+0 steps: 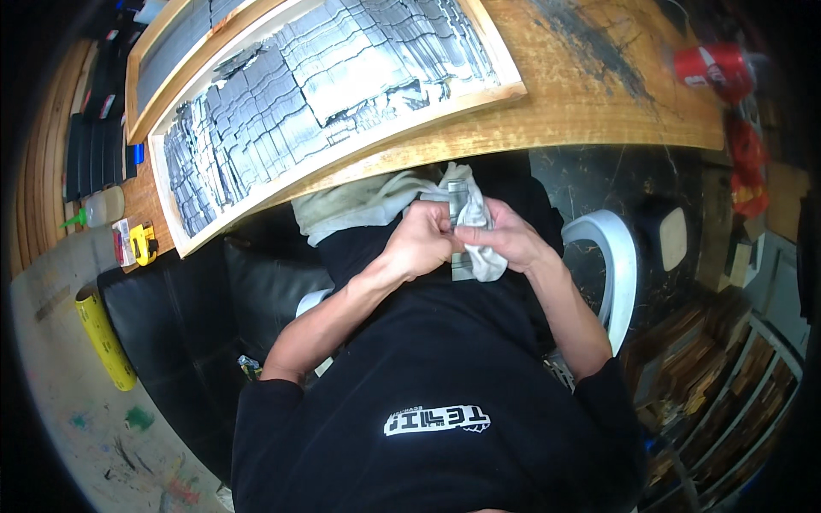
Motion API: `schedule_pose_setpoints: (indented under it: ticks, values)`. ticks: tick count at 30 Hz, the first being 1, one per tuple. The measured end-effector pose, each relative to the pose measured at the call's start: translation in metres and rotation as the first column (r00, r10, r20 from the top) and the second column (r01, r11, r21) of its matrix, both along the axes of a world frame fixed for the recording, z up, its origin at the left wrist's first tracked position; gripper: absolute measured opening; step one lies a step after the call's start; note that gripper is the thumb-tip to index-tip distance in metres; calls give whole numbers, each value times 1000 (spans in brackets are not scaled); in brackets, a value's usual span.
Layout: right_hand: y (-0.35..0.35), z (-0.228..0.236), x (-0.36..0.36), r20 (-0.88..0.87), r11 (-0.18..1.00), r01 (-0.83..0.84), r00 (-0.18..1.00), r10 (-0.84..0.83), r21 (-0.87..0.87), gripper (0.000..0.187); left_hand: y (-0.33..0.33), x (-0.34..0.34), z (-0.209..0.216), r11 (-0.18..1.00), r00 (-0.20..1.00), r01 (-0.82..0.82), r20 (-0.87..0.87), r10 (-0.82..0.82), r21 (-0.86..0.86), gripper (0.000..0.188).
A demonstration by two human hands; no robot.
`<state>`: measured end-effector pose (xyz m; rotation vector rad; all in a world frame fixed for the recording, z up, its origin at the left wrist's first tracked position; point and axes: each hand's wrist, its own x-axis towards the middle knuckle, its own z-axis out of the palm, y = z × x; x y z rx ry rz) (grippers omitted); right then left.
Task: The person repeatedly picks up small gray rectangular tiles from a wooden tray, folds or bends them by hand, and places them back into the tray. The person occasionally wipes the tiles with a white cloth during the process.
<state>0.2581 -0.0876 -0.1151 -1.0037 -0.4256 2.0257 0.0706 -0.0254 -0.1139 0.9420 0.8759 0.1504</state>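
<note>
One grey strip (462, 268) held just past the tabletop (590, 115) near edge: slipped pinch could drop it, hard cloth pressure might bend it. Left hand (419, 240) curled closed, gripping strip; right hand (513, 238) closed, thumb pressing white cloth (490, 266) against it.

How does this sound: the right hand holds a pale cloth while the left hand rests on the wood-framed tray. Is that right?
Not quite: the head view shows the left hand off the wood-framed tray, holding a grey strip in front of the body. The right hand does hold the pale cloth.
</note>
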Motion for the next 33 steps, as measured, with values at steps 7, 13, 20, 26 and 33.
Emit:
schedule_pose_setpoints:
  ticks: [7, 13, 20, 26, 33]
  values:
    - [-4, -20, -10, 344, 989, 48, 934, -94, 141, 19, -4, 5, -8, 958, 988, 69, -155, -26, 280, 14]
    - [-1, -23, -21, 452, 967, 109, 868, -205, 230, 23, -5, 4, -17, 999, 1000, -19, 2, 19, 50, 14]
    - [1, -17, 14, -319, 987, 131, 935, -155, -96, 50, 13, -1, -4, 997, 998, -30, -53, 26, -72, 12]
    - [-1, -21, 1, 168, 1000, 1, 986, -1, 3, 43, 0, 5, -10, 998, 998, -56, -20, 56, 0, 19]
    - [4, -11, -14, 585, 971, -19, 801, -128, 238, 27, 2, 4, -4, 1000, 989, 5, -145, -2, 18, 15]
